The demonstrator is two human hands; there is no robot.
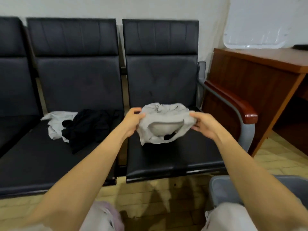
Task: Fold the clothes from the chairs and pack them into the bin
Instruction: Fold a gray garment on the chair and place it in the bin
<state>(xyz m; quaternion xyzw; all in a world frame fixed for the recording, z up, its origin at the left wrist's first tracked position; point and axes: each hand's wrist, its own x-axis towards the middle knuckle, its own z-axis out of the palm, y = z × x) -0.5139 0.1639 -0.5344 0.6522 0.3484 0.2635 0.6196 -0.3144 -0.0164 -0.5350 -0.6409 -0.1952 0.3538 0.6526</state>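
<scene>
A crumpled light grey garment (164, 121) hangs in the air above the right black chair seat (175, 157). My left hand (133, 121) pinches its left edge and my right hand (204, 125) grips its right edge. A white garment (55, 124) and a black garment (90, 126) lie bunched together on the middle chair seat (50, 160). The grey bin (221, 189) stands on the floor at the lower right, partly hidden behind my right arm.
A row of black padded chairs runs along the white wall. A metal armrest with a wooden cap (240, 104) ends the row on the right. A brown wooden desk (260, 72) stands beyond it. My knees in light trousers (230, 217) fill the bottom edge.
</scene>
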